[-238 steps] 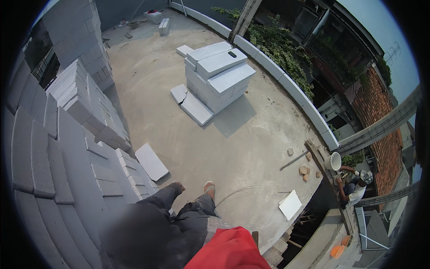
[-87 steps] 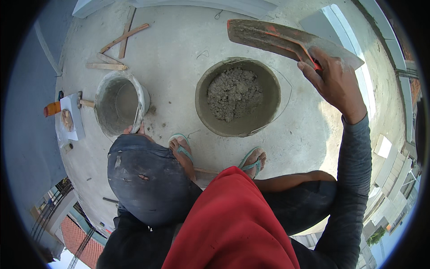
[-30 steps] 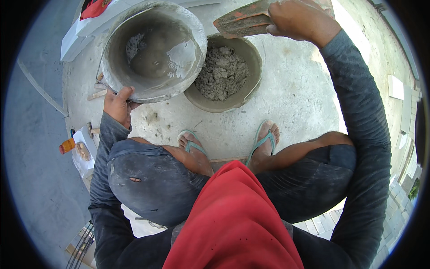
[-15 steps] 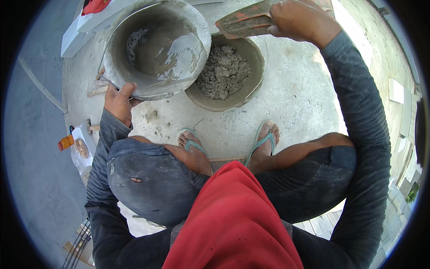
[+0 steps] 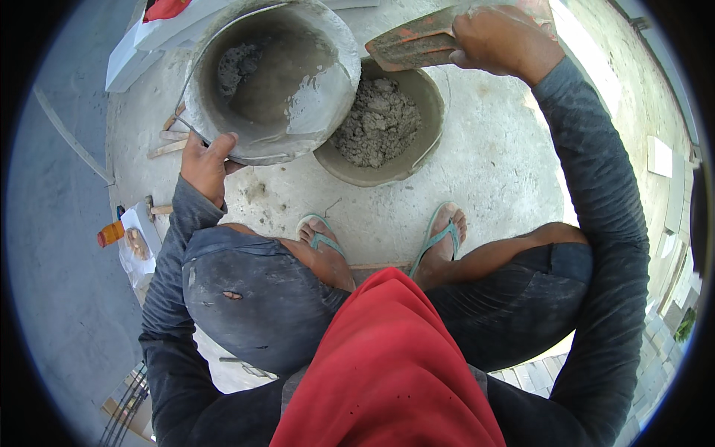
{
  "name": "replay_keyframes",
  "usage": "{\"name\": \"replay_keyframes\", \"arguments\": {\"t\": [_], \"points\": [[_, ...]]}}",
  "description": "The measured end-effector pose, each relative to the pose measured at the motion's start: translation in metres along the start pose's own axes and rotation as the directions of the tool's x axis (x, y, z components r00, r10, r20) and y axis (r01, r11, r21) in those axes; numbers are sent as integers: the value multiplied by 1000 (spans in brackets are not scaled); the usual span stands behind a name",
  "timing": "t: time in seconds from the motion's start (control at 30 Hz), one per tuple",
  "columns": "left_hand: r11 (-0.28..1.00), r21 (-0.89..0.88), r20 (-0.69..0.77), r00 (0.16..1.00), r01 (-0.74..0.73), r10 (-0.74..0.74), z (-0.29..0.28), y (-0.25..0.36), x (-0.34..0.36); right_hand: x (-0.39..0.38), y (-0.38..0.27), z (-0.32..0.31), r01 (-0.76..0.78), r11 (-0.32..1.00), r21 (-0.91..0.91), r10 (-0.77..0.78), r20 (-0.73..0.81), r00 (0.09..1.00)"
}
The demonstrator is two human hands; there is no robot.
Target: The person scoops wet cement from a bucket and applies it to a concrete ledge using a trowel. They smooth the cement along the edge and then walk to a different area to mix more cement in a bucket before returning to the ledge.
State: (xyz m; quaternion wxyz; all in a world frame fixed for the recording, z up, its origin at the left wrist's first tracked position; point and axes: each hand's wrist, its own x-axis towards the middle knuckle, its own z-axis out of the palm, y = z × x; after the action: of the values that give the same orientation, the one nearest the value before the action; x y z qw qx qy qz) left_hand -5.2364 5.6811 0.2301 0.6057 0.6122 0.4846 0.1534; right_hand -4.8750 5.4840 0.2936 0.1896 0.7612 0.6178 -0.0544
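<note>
My left hand [image 5: 207, 165] grips the near left rim of a grey, mortar-coated bucket [image 5: 342, 45], thumb over the edge. This bucket is tilted, with cloudy water and a patch of wet grey mix inside. It overlaps the left side of a second bucket [image 5: 430, 112], which stands on the floor and holds a heap of crumbly grey mortar [image 5: 380, 123]. At the far right, my right hand [image 5: 506, 43] is closed around a flat, orange, mortar-smeared float [image 5: 410, 41]. The float's pointed end hangs over the far edge of the mortar bucket.
White blocks [image 5: 130, 59] with a red cloth [image 5: 165, 9] lie at the far left. Wood pieces [image 5: 167, 145] are beside my left hand. Farther left lie a hammer [image 5: 156, 210], an orange bottle [image 5: 110, 234] and a plastic bag [image 5: 138, 246]. My sandalled feet are on the concrete [image 5: 380, 223].
The tilted bucket has shifted slightly right with my left hand, and more wet mix shows inside it. The float sits slightly farther right, still in my right hand.
</note>
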Motion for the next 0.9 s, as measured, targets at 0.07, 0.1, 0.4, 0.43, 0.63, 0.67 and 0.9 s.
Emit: {"name": "replay_keyframes", "arguments": {"t": [0.07, 0.1, 0.4, 0.43, 0.63, 0.67, 0.9], "points": [[1000, 12, 2, 1000, 14, -14, 1, 2, -2, 1, -1, -1, 9, 1000, -16, -9, 21, 1000], [1000, 13, 3, 1000, 17, -17, 1, 3, -2, 2, -1, -2, 15, 1000, -24, -14, 32, 999], [969, -222, 76, 992, 112, -97, -15, -18, 12, 4, 3, 42, 58, 994, -94, -81, -261, 962], [952, -270, 101, 988, 143, -120, -22, -26, 17, 5, 1, 36, 26, 998, -65, -41, -230, 972], [777, -576, 156, 967, 254, -200, -51, -112, 48, 4, -23, 4, 56, 997, -49, -66, -261, 963], [757, -607, 107, 969, 242, -223, -55, -122, 48, 2, -26, -1, 111, 991, -73, -129, -336, 933], [636, -753, -54, 947, 171, -317, -58, -195, 74, 47, -125, 68, 331, 813, -479, -491, -258, 832]]}}
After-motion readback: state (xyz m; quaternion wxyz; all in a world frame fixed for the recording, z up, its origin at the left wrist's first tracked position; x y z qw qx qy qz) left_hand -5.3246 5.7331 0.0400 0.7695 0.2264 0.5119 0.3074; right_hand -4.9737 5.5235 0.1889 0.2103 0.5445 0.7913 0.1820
